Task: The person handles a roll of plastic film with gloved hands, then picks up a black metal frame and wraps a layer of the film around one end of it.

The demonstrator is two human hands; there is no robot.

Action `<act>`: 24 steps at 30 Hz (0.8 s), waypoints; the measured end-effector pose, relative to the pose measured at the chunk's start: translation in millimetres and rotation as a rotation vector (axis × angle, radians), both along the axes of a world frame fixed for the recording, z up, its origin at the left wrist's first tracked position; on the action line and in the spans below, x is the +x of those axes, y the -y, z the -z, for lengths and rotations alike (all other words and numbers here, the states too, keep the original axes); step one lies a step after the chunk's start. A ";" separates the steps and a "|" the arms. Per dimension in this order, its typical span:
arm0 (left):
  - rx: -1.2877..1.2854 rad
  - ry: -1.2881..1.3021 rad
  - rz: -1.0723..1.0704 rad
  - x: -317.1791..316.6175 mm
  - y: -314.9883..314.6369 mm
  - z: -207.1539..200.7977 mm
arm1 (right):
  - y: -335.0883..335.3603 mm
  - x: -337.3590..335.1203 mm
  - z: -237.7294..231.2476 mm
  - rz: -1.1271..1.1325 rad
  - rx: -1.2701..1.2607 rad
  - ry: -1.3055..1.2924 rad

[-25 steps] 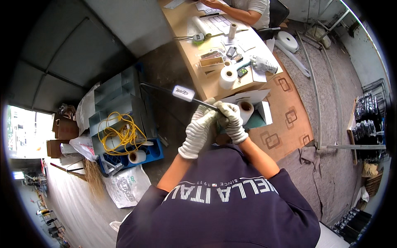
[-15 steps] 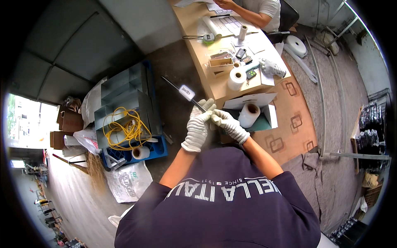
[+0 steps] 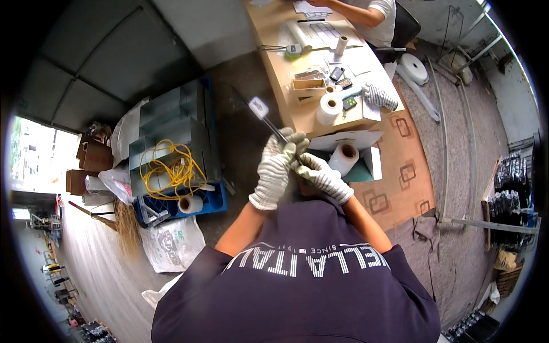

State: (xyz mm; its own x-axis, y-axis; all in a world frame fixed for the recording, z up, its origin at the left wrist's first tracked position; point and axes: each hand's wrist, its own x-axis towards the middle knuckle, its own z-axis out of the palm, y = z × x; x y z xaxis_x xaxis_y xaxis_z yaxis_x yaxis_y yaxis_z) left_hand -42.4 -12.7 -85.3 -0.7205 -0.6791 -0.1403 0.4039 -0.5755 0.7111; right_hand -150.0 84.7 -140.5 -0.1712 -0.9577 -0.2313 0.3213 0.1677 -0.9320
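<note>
A thin black rod (image 3: 276,130) with a white label (image 3: 258,107) wrapped round it slants up and leftward in front of me. My left hand (image 3: 272,174), in a white ribbed work glove, is closed round the rod below the label. My right hand (image 3: 323,178), gloved the same way, pinches close to the rod's lower end, right beside the left fingers. That lower end is mostly hidden by the gloves. The rod's far tip is faint against the dark floor.
Ahead stands a wooden table (image 3: 280,68) with film rolls (image 3: 329,108), key fobs, papers and a striped glove (image 3: 380,97). An open box (image 3: 374,163) holds another roll. To the left, yellow cable (image 3: 171,171) lies on metal bins above a blue pallet (image 3: 216,200). Someone sits at the table's far side.
The rod and its label have tilted slightly steeper, and the label has turned. My left fingers have shifted their hold and curled more. The view has moved slightly.
</note>
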 end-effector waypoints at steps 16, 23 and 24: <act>-0.482 -0.149 -0.353 35.6 118.9 -165.9 | -11.6 -9.3 65.4 -0.234 0.071 0.044; -0.264 -0.668 -0.063 99.9 233.1 -202.5 | -44.9 -34.1 64.2 -0.219 0.169 -0.082; -0.236 -0.628 -0.283 109.6 248.6 -204.8 | -50.6 -36.5 68.0 -0.220 0.177 -0.130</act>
State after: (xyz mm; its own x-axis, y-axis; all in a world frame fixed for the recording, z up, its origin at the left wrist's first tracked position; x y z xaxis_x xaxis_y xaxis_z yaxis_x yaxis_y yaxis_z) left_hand 67.2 -261.3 119.5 -0.4093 -0.8125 0.4151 0.8872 -0.2483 0.3888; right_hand -186.5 135.3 -208.6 -0.0031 -0.9219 -0.3874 0.1392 0.3833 -0.9131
